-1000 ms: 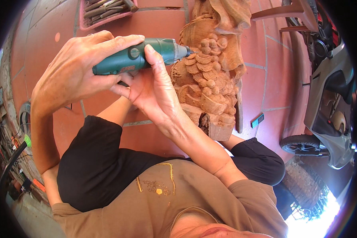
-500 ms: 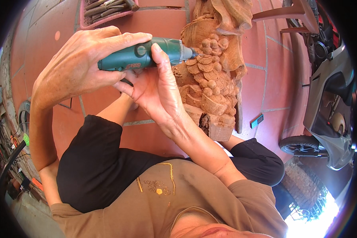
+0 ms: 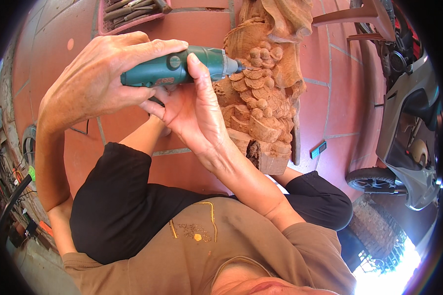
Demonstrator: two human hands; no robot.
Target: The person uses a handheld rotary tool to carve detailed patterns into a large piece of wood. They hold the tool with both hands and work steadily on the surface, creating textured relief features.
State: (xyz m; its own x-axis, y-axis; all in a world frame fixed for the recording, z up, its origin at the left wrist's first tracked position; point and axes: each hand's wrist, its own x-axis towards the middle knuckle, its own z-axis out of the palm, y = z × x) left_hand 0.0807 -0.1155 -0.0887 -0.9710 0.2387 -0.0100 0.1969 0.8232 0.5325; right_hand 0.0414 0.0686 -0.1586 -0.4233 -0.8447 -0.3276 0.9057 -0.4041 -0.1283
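A green rotary tool [image 3: 157, 70] with a grey nose lies level across the upper middle, held between both hands. My left hand [image 3: 101, 73] is closed around its rear body, with the fingers stretched along the top. My right hand [image 3: 194, 105] supports the front from below, its thumb pressed on the casing near the nose. The tool's dark tip meets a brown wood carving [image 3: 263, 88] covered in rounded, overlapping scale-like shapes. Whether the bit touches the wood or is just beside it is hard to tell. The carving stands between my legs, and its lower end has a dark, rough hollow.
A pink tray [image 3: 101, 22] of wooden-handled carving tools lies at the top left on the red tile floor [image 3: 192, 29]. A small blue phone [image 3: 319, 150] rests right of the carving. A brown plastic chair [image 3: 359, 22] and a grey motorbike [image 3: 408, 132] stand at the right.
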